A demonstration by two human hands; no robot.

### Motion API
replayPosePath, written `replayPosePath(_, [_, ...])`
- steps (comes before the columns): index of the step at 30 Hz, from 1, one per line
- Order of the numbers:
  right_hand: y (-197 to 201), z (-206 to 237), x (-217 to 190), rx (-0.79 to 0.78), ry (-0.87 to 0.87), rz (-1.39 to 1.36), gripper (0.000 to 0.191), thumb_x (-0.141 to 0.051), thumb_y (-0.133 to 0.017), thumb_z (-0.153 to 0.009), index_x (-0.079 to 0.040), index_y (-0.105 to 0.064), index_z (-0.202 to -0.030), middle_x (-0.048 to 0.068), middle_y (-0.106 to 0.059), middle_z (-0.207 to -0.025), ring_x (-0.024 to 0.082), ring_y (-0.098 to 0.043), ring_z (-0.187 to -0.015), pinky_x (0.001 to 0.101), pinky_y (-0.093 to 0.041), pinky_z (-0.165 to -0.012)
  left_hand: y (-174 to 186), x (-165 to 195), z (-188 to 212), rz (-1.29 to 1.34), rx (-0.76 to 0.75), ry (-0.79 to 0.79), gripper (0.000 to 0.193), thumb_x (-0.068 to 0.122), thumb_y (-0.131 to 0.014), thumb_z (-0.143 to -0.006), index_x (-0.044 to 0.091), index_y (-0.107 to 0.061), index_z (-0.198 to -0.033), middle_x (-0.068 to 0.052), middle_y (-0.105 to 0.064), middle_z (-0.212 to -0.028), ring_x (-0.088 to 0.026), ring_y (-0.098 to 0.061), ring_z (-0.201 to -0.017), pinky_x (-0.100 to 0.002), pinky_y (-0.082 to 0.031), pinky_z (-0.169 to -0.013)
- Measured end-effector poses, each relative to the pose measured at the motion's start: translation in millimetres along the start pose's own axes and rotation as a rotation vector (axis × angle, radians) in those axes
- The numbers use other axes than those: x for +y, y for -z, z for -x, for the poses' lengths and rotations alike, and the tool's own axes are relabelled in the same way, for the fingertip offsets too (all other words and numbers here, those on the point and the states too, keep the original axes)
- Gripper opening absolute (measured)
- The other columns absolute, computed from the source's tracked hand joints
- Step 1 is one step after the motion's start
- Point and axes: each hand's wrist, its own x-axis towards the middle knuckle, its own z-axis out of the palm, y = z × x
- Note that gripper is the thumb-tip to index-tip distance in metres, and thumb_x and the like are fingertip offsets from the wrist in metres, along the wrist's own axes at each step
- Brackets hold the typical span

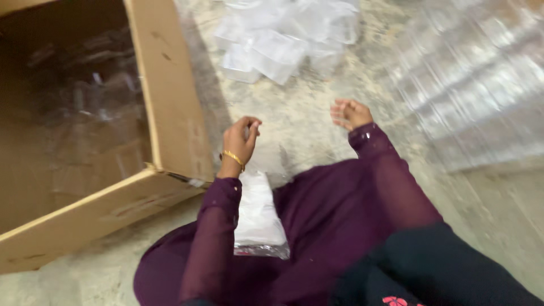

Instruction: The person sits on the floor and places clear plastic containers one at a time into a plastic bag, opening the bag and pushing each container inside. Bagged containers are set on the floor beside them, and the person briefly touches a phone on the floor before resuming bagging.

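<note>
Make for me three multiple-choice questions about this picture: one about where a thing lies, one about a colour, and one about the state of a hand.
1. Where does the cardboard box lie?
A. On the person's left side
B. On the person's right side
C. On the person's lap

2. What colour is the bangle on the left wrist?
A. Silver
B. Gold
C. Red

3. How is the right hand?
A. Closed around a bottle
B. Flat on the floor
C. Empty, fingers loosely curled, held above the floor

Answers:
1. A: the box lies at the left, open towards the camera, beside the left hand.
2. B: the band at the wrist looks golden yellow.
3. C: nothing shows in that hand, and the pile of clear plastic bags lies further away from it.
</note>
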Motion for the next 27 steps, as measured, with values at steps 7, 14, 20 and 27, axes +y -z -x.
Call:
replayPosePath(7, [145.9, 151.1, 75.9, 0.459, -0.113, 0.275, 0.032, -0.015, -0.069, -0.094, -0.008, -0.066, -0.125, 0.004, -0.073, -0.108, 0.016, -0.067, -0.099, 0.0353, -0.057, -0.085, -84.8, 116.8, -40.0, -0.001, -0.138, -0.430, 0.005, 0.011, -0.067, -0.099, 0.007, -0.070, -0.101, -0.009, -0.073, -0.096, -0.029, -0.071, -0.087, -0.039, -0.054, -0.075])
replayPosePath(14, [210.4, 214.1, 88.6, 1.064, 0.040, 0.408, 0.076, -0.006, -0.080, -0.075, -0.001, -0.048, -0.144, 0.018, -0.065, -0.124, 0.024, -0.069, -0.106, 0.0382, -0.058, -0.092, -202.7, 263.2, -33.3, 0.107, -0.495, -0.675, 0.035, 0.009, -0.068, -0.095, 0.017, -0.061, -0.128, -0.002, -0.061, -0.133, -0.029, -0.072, -0.087, -0.040, -0.056, -0.072])
replayPosePath(20, [229.0, 184.7, 73.3, 0.963, 0.354, 0.446, 0.127, -0.007, -0.095, -0.064, 0.004, -0.007, -0.154, 0.028, -0.026, -0.155, 0.036, -0.044, -0.134, 0.0435, -0.044, -0.107, -275.8, 321.4, -34.4, -0.098, -0.572, -0.885, 0.077, 0.000, -0.064, -0.083, 0.016, -0.039, -0.154, 0.000, -0.031, -0.166, -0.026, -0.073, -0.076, -0.039, -0.054, -0.054])
replayPosePath(27, [238.9, 153.9, 68.9, 0.946, 0.506, 0.631, 0.105, -0.003, -0.086, -0.069, 0.000, -0.027, -0.156, 0.021, -0.048, -0.149, 0.032, -0.052, -0.135, 0.0434, -0.042, -0.112, -321.1, 330.8, -44.1, -0.169, -0.617, -0.861, 0.081, -0.004, -0.061, -0.078, 0.016, -0.038, -0.154, -0.004, -0.027, -0.167, -0.026, -0.073, -0.071, -0.040, -0.053, -0.049])
